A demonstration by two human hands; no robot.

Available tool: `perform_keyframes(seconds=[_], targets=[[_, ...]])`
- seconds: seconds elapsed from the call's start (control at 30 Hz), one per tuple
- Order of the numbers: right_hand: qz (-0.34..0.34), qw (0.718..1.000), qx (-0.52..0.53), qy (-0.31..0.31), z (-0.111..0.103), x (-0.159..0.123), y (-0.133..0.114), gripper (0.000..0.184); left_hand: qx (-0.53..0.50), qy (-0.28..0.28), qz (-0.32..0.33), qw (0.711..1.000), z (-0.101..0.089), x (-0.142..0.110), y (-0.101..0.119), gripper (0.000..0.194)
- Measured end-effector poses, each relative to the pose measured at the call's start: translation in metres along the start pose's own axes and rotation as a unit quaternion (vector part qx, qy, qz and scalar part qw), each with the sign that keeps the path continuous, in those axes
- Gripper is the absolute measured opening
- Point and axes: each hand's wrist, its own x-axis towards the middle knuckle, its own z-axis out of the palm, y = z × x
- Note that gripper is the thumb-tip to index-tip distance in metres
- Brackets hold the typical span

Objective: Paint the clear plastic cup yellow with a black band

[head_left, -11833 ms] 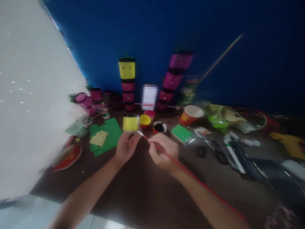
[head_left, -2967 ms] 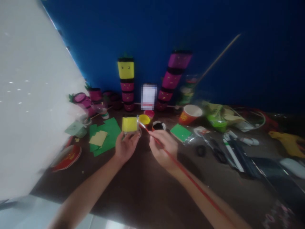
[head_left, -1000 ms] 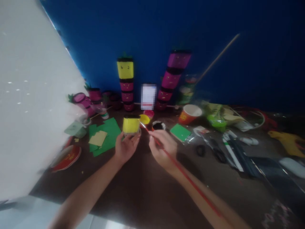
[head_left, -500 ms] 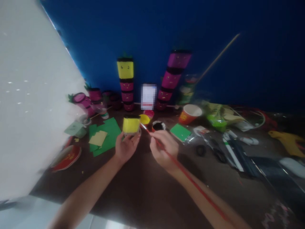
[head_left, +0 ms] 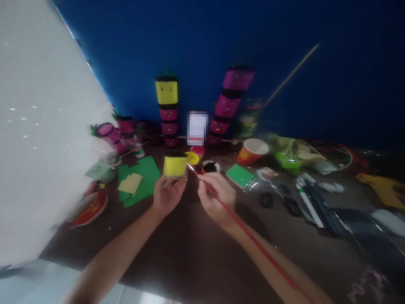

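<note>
My left hand (head_left: 169,197) holds a small yellow-painted cup (head_left: 175,167) from below, with fingers around its pale lower end. A black band runs along the cup's top edge. In a pen grip, my right hand (head_left: 217,196) is closed on a paintbrush (head_left: 255,240) with a long red handle that lies back along the forearm. The bristles are at the right end of the black band; blur hides whether they touch. Just behind the brush tip stand a yellow paint pot (head_left: 192,158) and a pink pot (head_left: 198,150). A cup of black paint (head_left: 210,166) stands beyond my right knuckles.
Stacked purple and yellow cups with faces (head_left: 167,93) stand at the blue wall, beside a blurred-out screen (head_left: 197,128). Green paper sheets (head_left: 147,177) lie left. On the right are a red-and-white paper cup (head_left: 253,151), scissors (head_left: 289,204), markers (head_left: 311,207) and a yellow glue gun (head_left: 381,190).
Three seconds ago the cup's front showed no black band; now one runs along its top edge. Over the last second both hands have stayed nearly still, with slight shifts of the brush.
</note>
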Motion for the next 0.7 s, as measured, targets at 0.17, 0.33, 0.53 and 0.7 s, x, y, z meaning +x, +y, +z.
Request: perform_keyframes(seconds=[0.17, 0.33, 0.53, 0.7], targets=[[-0.007, 1.0, 0.0, 0.001, -0.0009, -0.0001, -0.0002, 0.019, -0.002, -0.012, 0.0, 1.0, -0.0016, 0.0005, -0.0001, 0.035], [-0.003, 1.0, 0.006, 0.003, -0.0003, 0.0001, 0.0001, 0.019, 0.002, -0.006, 0.005, 1.0, -0.0025, 0.0003, -0.0006, 0.034], [0.001, 1.0, 0.007, -0.008, 0.0, -0.0004, 0.0012, 0.02, 0.002, 0.007, 0.003, 1.0, -0.002, 0.0008, -0.0003, 0.032], [-0.014, 0.999, 0.03, -0.022, -0.0027, -0.001, -0.0012, 0.016, -0.004, 0.017, 0.002, 1.0, -0.0025, 0.0018, 0.0003, 0.031]])
